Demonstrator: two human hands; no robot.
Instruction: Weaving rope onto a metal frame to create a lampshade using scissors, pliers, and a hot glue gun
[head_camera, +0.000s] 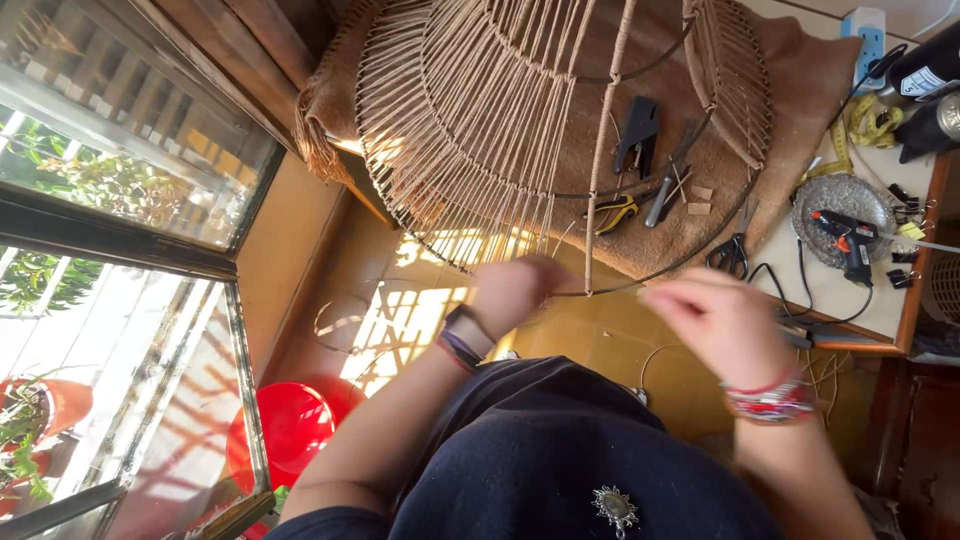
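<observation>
A large round wire frame (700, 240) wrapped with tan cord (470, 130) lies on a brown cloth (800, 90) over the table edge. My left hand (515, 290) is blurred at the frame's lower rim, beside a single cord strand (598, 200) that runs down to the rim. My right hand (715, 320) is also blurred, just right of that strand, fingers curled near the rim. Whether either hand pinches cord cannot be made out. A watch sits on my left wrist, beaded bracelets on the right.
On the cloth lie a black clamp tool (637, 130), yellow-handled pliers (615, 212) and black scissors (733, 250). A glue gun (845, 240) rests on a silver plate. A window (110, 200) is left; a red bowl (290, 425) sits below.
</observation>
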